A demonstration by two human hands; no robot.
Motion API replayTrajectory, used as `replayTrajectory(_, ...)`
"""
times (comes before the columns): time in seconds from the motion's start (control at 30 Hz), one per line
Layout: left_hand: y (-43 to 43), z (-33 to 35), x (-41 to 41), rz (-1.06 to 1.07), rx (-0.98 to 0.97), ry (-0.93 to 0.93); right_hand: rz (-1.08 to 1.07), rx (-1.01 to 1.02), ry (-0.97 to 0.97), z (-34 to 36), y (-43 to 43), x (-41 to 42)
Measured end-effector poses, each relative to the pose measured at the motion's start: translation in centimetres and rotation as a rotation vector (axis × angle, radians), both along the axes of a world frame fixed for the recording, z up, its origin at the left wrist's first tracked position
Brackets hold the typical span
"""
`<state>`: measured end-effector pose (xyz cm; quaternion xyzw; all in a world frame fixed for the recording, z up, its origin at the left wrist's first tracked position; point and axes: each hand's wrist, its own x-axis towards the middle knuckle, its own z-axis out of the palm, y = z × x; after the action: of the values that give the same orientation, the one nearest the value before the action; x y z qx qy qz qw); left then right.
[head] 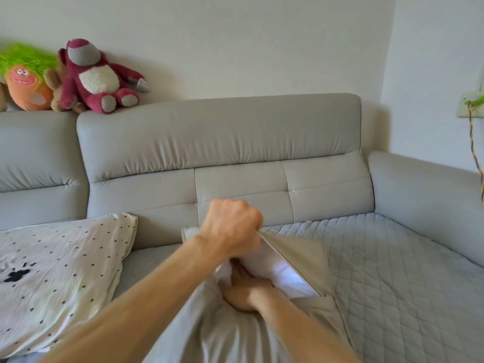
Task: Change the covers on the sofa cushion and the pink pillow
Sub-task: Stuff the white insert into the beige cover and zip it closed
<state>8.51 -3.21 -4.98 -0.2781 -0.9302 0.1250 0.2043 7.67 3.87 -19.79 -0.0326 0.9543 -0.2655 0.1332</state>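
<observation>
The left hand (231, 226) is fisted on the upper edge of the beige cushion cover (306, 254), at its open side. The right hand (245, 292) is pushed into the opening, fingers curled into the white cushion insert (272, 271); what it grips cannot be told. The edge should be kept taut while the insert is eased along, corners first. Left of the cushion lies a dotted pillow (60, 268); no pink pillow is seen.

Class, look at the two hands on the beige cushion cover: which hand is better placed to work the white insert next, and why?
The right hand: it sits at the white insert inside the opening. The left hand is fisted on the beige cover edge, holding it.
</observation>
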Motion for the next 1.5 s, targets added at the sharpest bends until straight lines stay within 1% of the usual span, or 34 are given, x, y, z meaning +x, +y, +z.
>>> replayTrajectory(0.03,0.1,-0.4,0.7,-0.009,-0.031,-0.009,-0.021,0.019,0.028,0.0,0.2,0.0)
replayTrajectory(0.07,-0.3,-0.8,1.0,0.015,-0.016,-0.024,-0.044,0.014,0.039,0.3,0.1,0.2)
replayTrajectory(0.13,-2.3,-2.0,0.6,0.091,0.093,-0.071,-0.064,0.037,0.070,0.6,-1.3,0.9)
replayTrajectory(0.2,-4.1,-3.2,-0.2,0.124,0.150,-0.103,-0.015,0.170,0.108,1.0,-2.5,1.3)
replayTrajectory(0.27,-5.1,-4.0,-0.4,0.117,0.203,-0.142,0.014,0.255,0.123,2.3,-2.8,2.2)
replayTrajectory(0.33,-5.1,-5.0,-0.5,0.082,0.286,-0.202,0.040,0.256,0.116,3.5,-2.2,2.9)
replayTrajectory(0.4,-5.1,-6.5,-0.7,0.046,0.385,-0.315,0.081,0.257,0.135,4.6,-1.3,4.4)
replayTrajectory(0.47,-5.2,-8.5,-0.3,-0.017,0.559,-0.407,0.104,0.239,0.267,5.1,0.1,6.5)
replayTrajectory(0.53,-5.2,-10.4,0.9,-0.065,0.703,-0.418,0.109,0.139,0.449,5.1,1.8,8.6)
replayTrajectory(0.6,-5.3,-12.0,2.4,-0.057,0.716,-0.386,0.062,0.017,0.667,4.5,3.6,10.4)
replayTrajectory(0.67,-5.9,-13.5,3.4,-0.017,0.693,-0.353,-0.076,-0.067,0.881,4.0,5.2,11.9)
replayTrajectory(0.7,-6.2,-13.8,3.7,-0.010,0.695,-0.336,-0.153,-0.077,0.947,3.7,6.0,12.3)
replayTrajectory(0.73,-6.5,-13.8,3.8,-0.017,0.693,-0.314,-0.233,-0.058,0.974,3.5,6.6,12.3)
replayTrajectory(0.77,-6.8,-13.7,4.0,-0.024,0.681,-0.291,-0.298,-0.029,0.948,3.2,7.2,12.3)
replayTrajectory(0.83,-7.1,-12.9,4.3,-0.003,0.664,-0.279,-0.406,-0.024,0.773,2.4,8.4,11.9)
replayTrajectory(0.87,-7.2,-12.3,4.4,0.013,0.644,-0.270,-0.441,-0.007,0.681,2.2,8.8,11.7)
replayTrajectory(0.97,-7.5,-10.7,4.6,0.071,0.525,-0.195,-0.487,0.107,0.513,1.4,9.6,11.1)
replayTrajectory(1.03,-8.7,-9.8,4.1,0.167,0.480,-0.182,-0.569,0.099,0.404,0.9,10.5,10.6)
replayTrajectory(1.07,-9.6,-9.6,3.7,0.219,0.501,-0.192,-0.598,0.065,0.375,0.6,11.1,10.5)
replayTrajectory(1.1,-10.5,-9.6,3.5,0.260,0.538,-0.204,-0.601,0.000,0.377,0.3,11.6,10.3)
replayTrajectory(1.17,-11.6,-9.9,3.6,0.306,0.538,-0.242,-0.548,-0.162,0.456,0.0,11.9,10.5)
replayTrajectory(1.23,-11.5,-10.4,4.0,0.295,0.556,-0.273,-0.488,-0.212,0.619,0.0,11.2,10.9)
replayTrajectory(1.3,-11.2,-10.7,4.0,0.252,0.654,-0.321,-0.452,-0.222,0.772,0.1,10.3,11.3)
replayTrajectory(1.33,-10.9,-10.6,4.2,0.230,0.709,-0.349,-0.448,-0.254,0.803,0.1,10.0,11.5)
replayTrajectory(1.43,-9.0,-10.1,4.7,0.156,0.881,-0.426,-0.482,-0.411,0.741,0.5,9.9,11.3)
replayTrajectory(1.47,-8.0,-9.9,5.0,0.114,0.877,-0.429,-0.504,-0.421,0.711,0.7,9.9,11.0)
replayTrajectory(1.5,-6.9,-9.7,5.0,0.080,0.829,-0.429,-0.515,-0.399,0.685,0.7,9.9,10.7)
